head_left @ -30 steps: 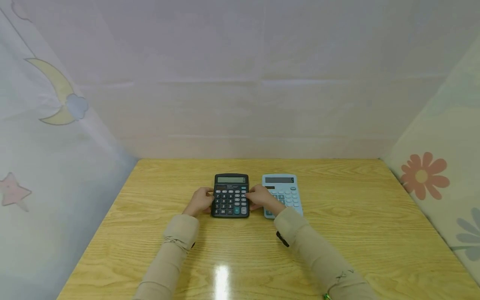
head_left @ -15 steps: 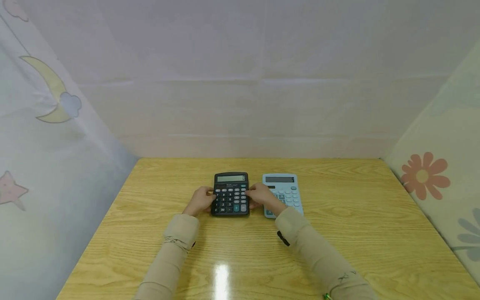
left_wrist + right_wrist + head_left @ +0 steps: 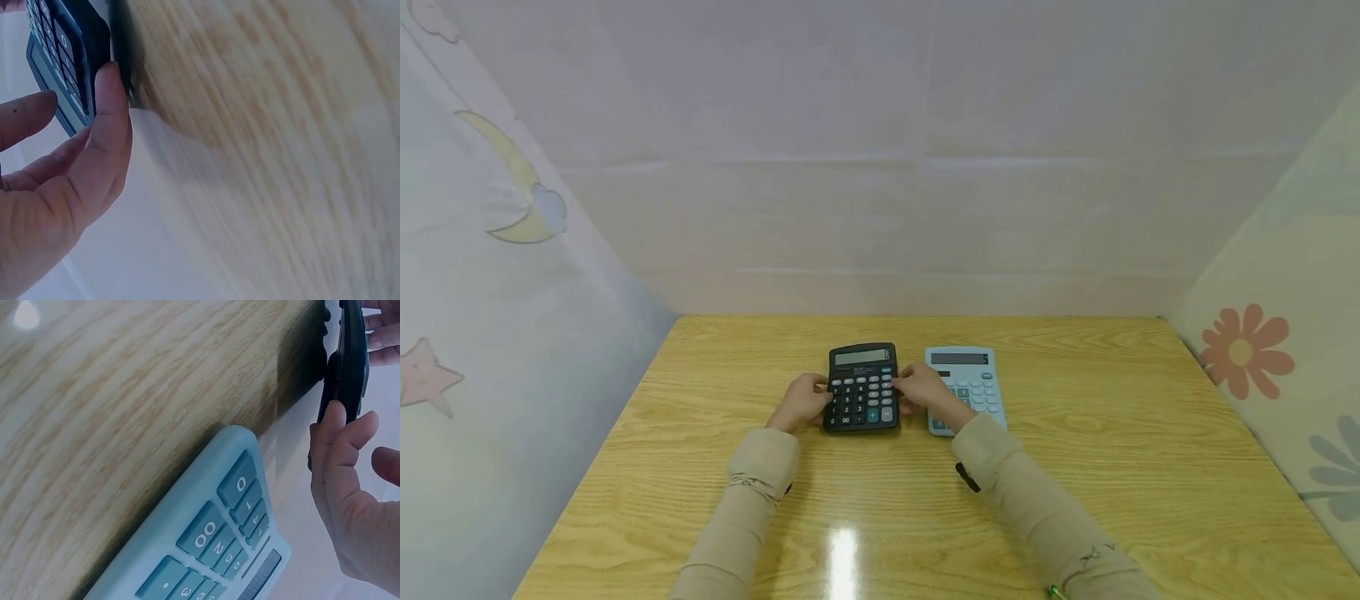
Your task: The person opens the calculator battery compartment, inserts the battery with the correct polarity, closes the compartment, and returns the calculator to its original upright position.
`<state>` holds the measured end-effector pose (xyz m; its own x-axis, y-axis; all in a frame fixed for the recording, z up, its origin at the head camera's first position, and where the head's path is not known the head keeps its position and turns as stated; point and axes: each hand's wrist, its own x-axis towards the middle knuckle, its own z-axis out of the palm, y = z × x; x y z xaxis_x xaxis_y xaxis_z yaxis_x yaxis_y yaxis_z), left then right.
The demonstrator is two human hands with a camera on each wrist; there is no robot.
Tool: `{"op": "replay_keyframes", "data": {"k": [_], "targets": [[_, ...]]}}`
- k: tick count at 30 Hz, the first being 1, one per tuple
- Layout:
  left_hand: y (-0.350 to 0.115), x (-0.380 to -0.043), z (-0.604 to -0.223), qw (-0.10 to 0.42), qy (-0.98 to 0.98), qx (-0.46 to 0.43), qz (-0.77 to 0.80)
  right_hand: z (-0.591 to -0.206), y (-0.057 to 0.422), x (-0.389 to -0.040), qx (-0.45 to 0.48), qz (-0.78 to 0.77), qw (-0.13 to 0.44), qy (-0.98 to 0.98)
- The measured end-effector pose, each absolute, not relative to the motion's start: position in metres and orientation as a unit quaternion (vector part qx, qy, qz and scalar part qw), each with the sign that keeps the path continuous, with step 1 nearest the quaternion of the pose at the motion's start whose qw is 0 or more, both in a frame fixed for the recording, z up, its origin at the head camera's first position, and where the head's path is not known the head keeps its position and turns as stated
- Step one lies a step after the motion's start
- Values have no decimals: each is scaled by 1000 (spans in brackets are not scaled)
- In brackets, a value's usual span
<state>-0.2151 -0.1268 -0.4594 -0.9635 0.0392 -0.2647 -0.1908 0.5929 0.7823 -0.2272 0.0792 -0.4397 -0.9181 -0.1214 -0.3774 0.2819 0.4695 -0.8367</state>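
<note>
A black calculator (image 3: 861,392) with a grey display is held between both hands. Its underside looks raised off the tabletop in the right wrist view. My left hand (image 3: 802,400) grips its left edge; in the left wrist view the fingers of that hand (image 3: 62,181) lie along the side, with the thumb towards the keys. On the opposite edge my right hand (image 3: 922,388) holds it, and the right wrist view shows this hand's (image 3: 356,500) fingertips at the casing. A light blue calculator (image 3: 958,367) lies flat under the right wrist, partly covered by it.
The wooden table (image 3: 1112,450) reaches back to a pale cloth wall (image 3: 880,242). Cloth sides with a moon (image 3: 512,158) and a flower (image 3: 1240,350) stand left and right. Light glares off the near tabletop.
The black calculator has shifted slightly up in the head view and turned a little anticlockwise, both hands staying on its edges. The blue calculator has stayed where it was.
</note>
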Motion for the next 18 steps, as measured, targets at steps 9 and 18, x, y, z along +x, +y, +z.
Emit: {"op": "replay_keyframes", "data": {"k": [9, 18], "targets": [[-125, -212, -458, 131, 872, -47, 469, -434, 81, -224, 44, -522, 196, 829], [-123, -212, -457, 134, 866, -51, 479, -434, 79, -224, 36, -512, 175, 840]]}}
